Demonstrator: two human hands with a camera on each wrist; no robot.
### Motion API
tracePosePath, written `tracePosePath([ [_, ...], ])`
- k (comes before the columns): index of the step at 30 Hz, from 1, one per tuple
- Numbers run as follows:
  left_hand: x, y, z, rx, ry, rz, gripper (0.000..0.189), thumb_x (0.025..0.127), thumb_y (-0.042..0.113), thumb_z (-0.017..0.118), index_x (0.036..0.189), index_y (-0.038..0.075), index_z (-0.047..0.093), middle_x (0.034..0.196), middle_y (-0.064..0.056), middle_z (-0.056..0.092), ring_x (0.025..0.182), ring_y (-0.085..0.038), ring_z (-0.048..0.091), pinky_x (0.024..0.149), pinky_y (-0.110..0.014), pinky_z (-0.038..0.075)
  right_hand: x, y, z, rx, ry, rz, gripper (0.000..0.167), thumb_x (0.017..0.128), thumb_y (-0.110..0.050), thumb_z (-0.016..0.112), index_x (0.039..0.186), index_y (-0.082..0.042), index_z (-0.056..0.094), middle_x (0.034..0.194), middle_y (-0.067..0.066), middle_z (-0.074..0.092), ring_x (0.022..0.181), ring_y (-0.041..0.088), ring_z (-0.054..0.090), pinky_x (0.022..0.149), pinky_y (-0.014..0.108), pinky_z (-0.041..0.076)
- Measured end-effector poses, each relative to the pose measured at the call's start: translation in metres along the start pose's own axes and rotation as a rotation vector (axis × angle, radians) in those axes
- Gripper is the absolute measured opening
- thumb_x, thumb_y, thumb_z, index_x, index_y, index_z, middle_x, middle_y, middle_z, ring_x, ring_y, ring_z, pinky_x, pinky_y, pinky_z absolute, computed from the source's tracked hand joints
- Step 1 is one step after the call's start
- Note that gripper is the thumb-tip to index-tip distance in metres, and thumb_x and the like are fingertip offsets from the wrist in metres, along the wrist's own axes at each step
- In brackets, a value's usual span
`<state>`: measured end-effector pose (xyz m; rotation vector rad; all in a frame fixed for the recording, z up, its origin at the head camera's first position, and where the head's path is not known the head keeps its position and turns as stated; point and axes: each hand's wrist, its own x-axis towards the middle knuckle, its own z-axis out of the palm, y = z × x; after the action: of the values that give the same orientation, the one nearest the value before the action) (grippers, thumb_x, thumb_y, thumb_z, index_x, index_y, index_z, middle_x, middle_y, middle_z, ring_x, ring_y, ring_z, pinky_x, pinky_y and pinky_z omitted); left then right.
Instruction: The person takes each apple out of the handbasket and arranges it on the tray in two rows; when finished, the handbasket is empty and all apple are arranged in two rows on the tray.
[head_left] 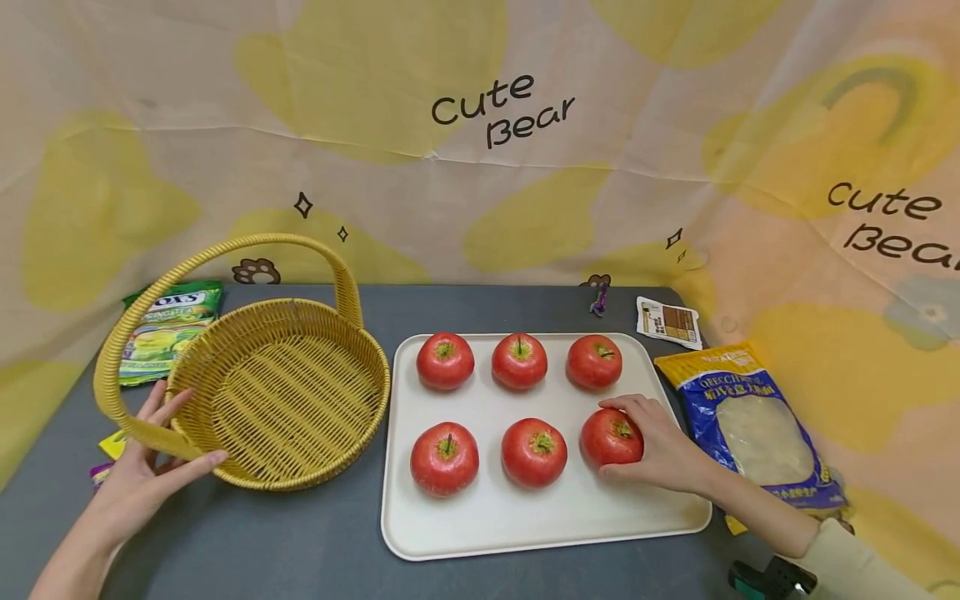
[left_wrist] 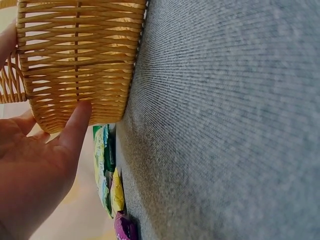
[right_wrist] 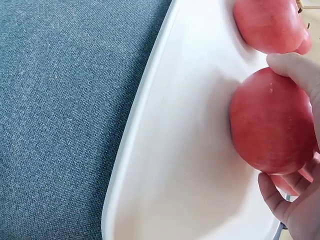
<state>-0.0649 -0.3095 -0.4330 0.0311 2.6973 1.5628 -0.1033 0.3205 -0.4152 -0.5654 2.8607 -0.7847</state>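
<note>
A round yellow wicker basket [head_left: 285, 400] with a tall arched handle stands on the left. My left hand [head_left: 138, 475] grips its left side by the handle's foot, fingers over the rim and thumb along the outer wall; in the left wrist view a fingertip lies against the weave. On a white tray [head_left: 465, 533] sit red apples in two rows. My right hand [head_left: 656, 446] holds the front-right apple [head_left: 606, 440] between thumb and fingers, and in the right wrist view that apple [right_wrist: 270, 122] appears still on or just above the tray.
Behind the basket lies a green snack bag [head_left: 172, 329], with yellow and purple packets [left_wrist: 125, 227] near it. Right of the tray are a blue-and-yellow bag [head_left: 757, 425] and a small white-and-brown packet [head_left: 669, 322]. A small purple wrapped piece [head_left: 599, 298] lies behind the tray.
</note>
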Motion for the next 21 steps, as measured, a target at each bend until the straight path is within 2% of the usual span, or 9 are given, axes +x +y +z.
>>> tracePosePath([
  [9,0.0,-0.001,0.002,0.004,0.013,0.014,0.083,0.094,0.005,0.063,0.158,0.019,0.011,0.158,0.014,-0.021,0.141,-0.008,0.0,0.078,0.001,0.029,0.004,0.0,0.002,0.008,-0.004,-0.012,0.08,0.069,-0.049,0.085,0.132,-0.013,0.051,0.124,0.004,0.051,0.113,0.025,0.047,0.08,0.043,0.053],
  [14,0.001,0.0,0.005,0.004,0.07,0.072,0.091,0.089,-0.002,0.067,0.157,0.012,0.009,0.161,0.009,-0.012,0.14,-0.001,0.006,0.079,0.001,0.033,0.006,-0.001,0.0,0.024,-0.035,0.018,0.078,0.069,-0.049,0.084,0.131,-0.015,0.052,0.123,0.002,0.053,0.112,0.024,0.048,0.077,0.037,0.054],
  [16,0.0,0.003,0.006,0.021,0.108,0.076,0.096,0.087,-0.001,0.071,0.158,0.016,0.008,0.162,0.009,-0.007,0.139,0.0,0.009,0.084,0.0,0.031,0.008,-0.001,-0.001,0.03,-0.046,0.029,0.073,0.072,-0.05,0.082,0.13,-0.016,0.053,0.121,0.001,0.054,0.112,0.023,0.049,0.076,0.034,0.053],
  [17,-0.001,0.006,0.006,0.049,0.149,0.074,0.098,0.086,0.002,0.074,0.158,0.02,0.009,0.162,0.01,-0.002,0.138,0.002,0.01,0.088,0.0,0.029,0.009,-0.002,-0.001,0.033,-0.047,0.028,0.07,0.073,-0.049,0.081,0.129,-0.016,0.055,0.121,0.001,0.055,0.112,0.023,0.049,0.076,0.034,0.053],
  [19,-0.003,0.015,0.008,0.069,0.288,0.109,0.1,0.079,0.003,0.079,0.157,0.023,0.019,0.161,0.006,0.013,0.138,0.0,0.019,0.091,0.0,0.027,0.012,-0.004,-0.001,0.043,-0.034,0.014,0.06,0.078,-0.046,0.079,0.125,-0.016,0.058,0.118,0.0,0.057,0.109,0.021,0.051,0.077,0.033,0.052],
  [20,-0.004,0.02,0.009,0.047,0.395,0.161,0.095,0.077,0.005,0.081,0.155,0.02,0.028,0.159,0.002,0.022,0.137,-0.004,0.025,0.096,-0.003,0.027,0.015,-0.005,-0.002,0.05,-0.018,-0.004,0.054,0.08,-0.043,0.078,0.122,-0.016,0.06,0.116,0.0,0.059,0.107,0.021,0.052,0.077,0.033,0.052],
  [21,-0.004,0.029,0.011,-0.013,0.533,0.221,0.088,0.074,0.006,0.083,0.15,0.014,0.038,0.154,-0.002,0.032,0.135,-0.007,0.032,0.1,-0.007,0.028,0.018,-0.007,-0.002,0.055,0.003,-0.029,0.047,0.082,-0.04,0.077,0.119,-0.016,0.062,0.114,-0.001,0.061,0.104,0.019,0.054,0.077,0.033,0.052],
])
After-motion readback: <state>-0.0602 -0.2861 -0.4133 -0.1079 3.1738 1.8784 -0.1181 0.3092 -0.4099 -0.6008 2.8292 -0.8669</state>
